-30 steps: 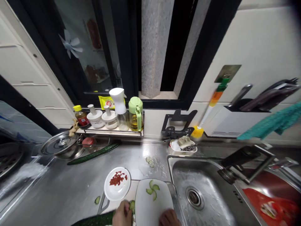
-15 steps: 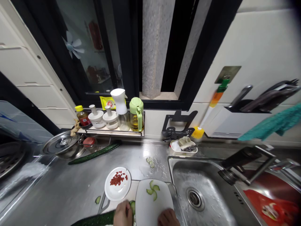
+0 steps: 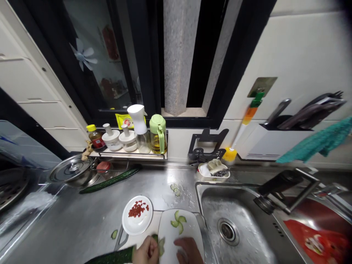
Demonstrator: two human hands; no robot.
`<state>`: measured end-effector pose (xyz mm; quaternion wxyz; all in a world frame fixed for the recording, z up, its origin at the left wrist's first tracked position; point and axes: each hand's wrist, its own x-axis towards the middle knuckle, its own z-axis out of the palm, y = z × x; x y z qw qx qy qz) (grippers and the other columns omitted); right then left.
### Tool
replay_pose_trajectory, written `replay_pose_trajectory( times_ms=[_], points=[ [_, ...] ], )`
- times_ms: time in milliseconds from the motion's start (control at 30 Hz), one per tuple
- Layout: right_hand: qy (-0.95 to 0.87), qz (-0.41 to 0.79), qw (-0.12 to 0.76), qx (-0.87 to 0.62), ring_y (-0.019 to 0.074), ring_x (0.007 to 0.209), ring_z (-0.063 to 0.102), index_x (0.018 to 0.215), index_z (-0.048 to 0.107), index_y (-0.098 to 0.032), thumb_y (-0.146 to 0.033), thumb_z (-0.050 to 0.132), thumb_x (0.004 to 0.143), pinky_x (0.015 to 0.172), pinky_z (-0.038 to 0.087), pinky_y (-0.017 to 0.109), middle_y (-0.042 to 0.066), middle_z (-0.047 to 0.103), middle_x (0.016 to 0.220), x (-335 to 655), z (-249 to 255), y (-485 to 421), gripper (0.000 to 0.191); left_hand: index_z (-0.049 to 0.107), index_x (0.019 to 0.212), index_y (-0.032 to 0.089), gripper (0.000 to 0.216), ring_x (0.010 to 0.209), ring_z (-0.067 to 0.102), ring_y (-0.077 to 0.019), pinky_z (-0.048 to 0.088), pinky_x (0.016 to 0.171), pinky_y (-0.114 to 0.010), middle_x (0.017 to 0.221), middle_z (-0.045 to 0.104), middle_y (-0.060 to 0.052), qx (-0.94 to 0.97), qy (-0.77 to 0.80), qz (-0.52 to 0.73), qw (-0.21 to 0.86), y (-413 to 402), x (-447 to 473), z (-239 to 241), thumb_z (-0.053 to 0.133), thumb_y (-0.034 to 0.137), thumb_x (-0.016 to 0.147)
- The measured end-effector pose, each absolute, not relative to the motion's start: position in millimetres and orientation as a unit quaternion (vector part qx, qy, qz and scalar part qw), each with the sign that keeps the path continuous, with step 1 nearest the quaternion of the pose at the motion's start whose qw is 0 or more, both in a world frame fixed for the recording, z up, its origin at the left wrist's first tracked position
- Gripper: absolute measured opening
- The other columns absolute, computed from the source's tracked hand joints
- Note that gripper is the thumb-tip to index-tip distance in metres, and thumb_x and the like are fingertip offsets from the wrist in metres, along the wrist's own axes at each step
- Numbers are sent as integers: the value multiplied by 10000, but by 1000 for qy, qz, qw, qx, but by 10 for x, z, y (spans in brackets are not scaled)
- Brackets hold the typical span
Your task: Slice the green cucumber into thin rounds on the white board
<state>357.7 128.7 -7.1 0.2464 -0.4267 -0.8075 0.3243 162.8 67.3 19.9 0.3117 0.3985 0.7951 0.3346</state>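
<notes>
My left hand [image 3: 148, 251] is closed at the left edge of a white plate [image 3: 166, 260], with a pale, blurred cucumber slice [image 3: 161, 246] at its fingertips. Over the plate's lower right part, my right hand [image 3: 190, 250] has its thumb and fingers apart. Farther up the plate, several green cucumber slices [image 3: 180, 219] lie in a pinwheel. A large dark cucumber piece [image 3: 112, 256] lies left of my left hand, partly out of view. Behind that hand, a round white plate [image 3: 134, 227] holds red dried berries [image 3: 137, 209]. The cutting board [image 3: 127, 242] beneath is mostly covered.
To the right is the steel sink [image 3: 211, 216], with a black faucet [image 3: 275, 190] over it. A whole cucumber [image 3: 110, 182] lies near the back, below a seasoning shelf [image 3: 132, 155]. Loose slices rest on the counter [image 3: 79, 223]. A knife holder [image 3: 283, 141] is on the wall.
My right hand has moved slightly left and up over the plate, its fingers now apart. A cucumber slice now shows at my left fingertips, over the plate's edge.
</notes>
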Motion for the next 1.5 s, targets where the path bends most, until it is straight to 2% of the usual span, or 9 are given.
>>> replay_pose_trajectory(
  times_ms=[100,233,333,500,767,933,1067,1233,1500],
  points=[
    [-731,460,244,-440,230,1066,602,1132,633,-203,-168,528,708,907,471,354,100,670,1120,3461,22,1351,438,517,605,231,265,483,405,-95,345,525,-202,487,423,68,389,759,360,379,737,1758,272,589,480,661],
    [-612,631,178,-442,192,708,600,741,624,-205,-293,584,656,665,473,312,21,639,712,3371,50,1473,128,507,591,221,348,485,352,-76,294,510,-208,492,405,74,367,715,379,458,816,1898,320,634,544,618],
    [-576,651,178,-461,143,582,479,582,502,-219,-356,613,609,580,392,288,-36,505,559,3395,99,1525,179,494,616,219,439,437,323,-57,251,482,-208,454,390,93,310,670,403,540,846,1946,289,656,627,593],
    [-588,645,178,-454,152,644,492,625,545,-203,-361,574,642,627,371,296,-16,541,619,3501,454,1555,161,521,607,186,634,379,388,-34,249,438,-194,455,496,66,169,578,415,682,876,1993,80,660,792,487],
    [-612,602,149,-491,157,655,525,641,626,-221,-346,617,641,615,366,281,-22,603,648,3597,645,1595,126,593,658,148,368,397,508,-54,363,417,-156,459,534,34,-23,492,381,783,976,2196,-14,721,486,724],
    [-643,553,136,-512,191,746,557,671,644,-199,-352,557,659,673,383,300,20,629,720,3710,685,1633,177,615,734,134,293,432,534,-48,367,436,-143,518,592,32,-51,471,433,767,1052,2223,70,839,239,577],
    [-640,554,134,-516,170,687,523,638,613,-176,-320,515,674,647,373,289,11,587,651,3787,680,1694,178,604,790,169,445,398,471,-43,283,408,-154,479,551,81,-3,502,451,738,1106,2270,59,862,275,444],
    [-684,449,88,-568,138,601,493,578,585,-181,-223,508,676,566,314,264,-13,562,571,3884,542,1787,132,554,647,194,217,356,375,-49,190,408,-191,418,510,86,150,578,425,680,1151,2368,67,717,304,556],
    [-734,265,-63,-622,225,837,634,749,705,-201,-184,505,767,666,364,305,63,724,780,3883,769,1845,202,586,647,198,94,620,560,-119,367,617,-210,578,578,44,408,749,248,460,1196,2531,142,540,133,696]
  ],
)
